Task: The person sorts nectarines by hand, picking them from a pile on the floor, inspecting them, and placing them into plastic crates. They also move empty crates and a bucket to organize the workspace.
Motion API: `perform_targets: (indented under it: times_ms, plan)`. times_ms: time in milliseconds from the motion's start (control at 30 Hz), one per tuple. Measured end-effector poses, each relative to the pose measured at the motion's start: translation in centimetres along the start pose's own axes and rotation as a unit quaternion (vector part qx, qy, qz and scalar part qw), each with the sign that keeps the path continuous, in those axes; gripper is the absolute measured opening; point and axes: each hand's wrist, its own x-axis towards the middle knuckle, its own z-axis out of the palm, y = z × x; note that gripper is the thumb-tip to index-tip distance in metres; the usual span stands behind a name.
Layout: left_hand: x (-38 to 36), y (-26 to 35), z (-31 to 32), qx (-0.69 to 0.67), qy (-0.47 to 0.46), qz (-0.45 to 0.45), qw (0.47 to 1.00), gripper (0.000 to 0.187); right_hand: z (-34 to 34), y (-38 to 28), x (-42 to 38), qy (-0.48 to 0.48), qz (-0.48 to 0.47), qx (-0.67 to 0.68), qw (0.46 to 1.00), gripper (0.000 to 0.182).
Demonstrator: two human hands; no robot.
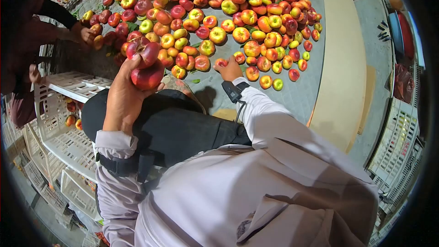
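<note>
Left hand [122,93] cups two red fruits [147,77], seemingly firm, smooth and easily bruised, best held round their sides; right hand [232,71] narrowly pinches a smaller fruit [221,62] beside the pile [270,41].

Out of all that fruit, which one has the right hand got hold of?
The small reddish fruit at the pile's near edge, the only one between the fingers of the right hand.

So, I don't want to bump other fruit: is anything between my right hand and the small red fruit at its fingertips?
Nothing visible stands in between: your right hand touches the small red fruit. A yellow-red fruit lies close beside the fingers, but not in the way.
</note>
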Motion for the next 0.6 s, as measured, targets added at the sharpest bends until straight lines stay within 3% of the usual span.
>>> perform_targets:
  times_ms: [100, 167, 233, 300, 333, 367, 433, 467, 500, 567, 600]
  plan:
    - [0.1, -0.2, -0.4, -0.007, 0.003, -0.002, 1.0, 0.045, 1.1, -1.8, 1.7, -0.017, -0.065, 0.053, 0.996, 0.06]
    - [0.0, 0.0, -0.4, -0.015, 0.011, 0.0, 1.0, 0.041, 0.3, -2.5, 2.0, 0.011, -0.066, -0.016, 0.998, 0.06]
    - [0.2, -0.1, -0.7, -0.034, 0.007, 0.008, 0.999, 0.041, 1.0, 0.2, 3.8, 0.11, -0.087, 0.019, 0.99, 0.059]
    - [0.3, -0.1, -0.8, -0.045, 0.013, 0.015, 0.999, 0.041, -2.6, 0.7, 3.5, 0.135, -0.097, 0.039, 0.985, 0.047]
    - [0.3, -0.1, -0.9, -0.053, 0.015, 0.019, 0.998, 0.041, -4.6, 1.4, 3.5, 0.189, -0.145, -0.057, 0.97, 0.041]
    - [0.3, -0.1, -1.0, -0.054, 0.018, 0.018, 0.998, 0.041, -5.3, 3.1, 3.5, 0.274, -0.137, -0.028, 0.952, 0.037]
    - [0.4, 0.0, -1.0, -0.079, 0.027, 0.033, 0.996, 0.041, -9.4, 4.2, 2.4, 0.248, 0.021, -0.108, 0.963, 0.035]
    - [0.4, 0.1, -0.9, -0.08, 0.027, 0.034, 0.996, 0.041, -11.4, 3.3, 0.6, 0.252, 0.038, -0.111, 0.961, 0.038]
    - [0.3, 0.2, -0.8, -0.086, 0.038, 0.048, 0.994, 0.044, -12.2, 5.0, 1.1, 0.199, 0.064, -0.057, 0.976, 0.039]
    - [0.2, 0.2, -0.7, -0.095, 0.053, 0.064, 0.992, 0.047, -11.3, 9.4, 3.3, 0.042, 0.166, -0.154, 0.973, 0.045]
    - [0.2, 0.2, -0.7, -0.106, 0.054, 0.065, 0.991, 0.046, -10.8, 10.3, 4.4, 0.039, 0.161, -0.155, 0.974, 0.045]
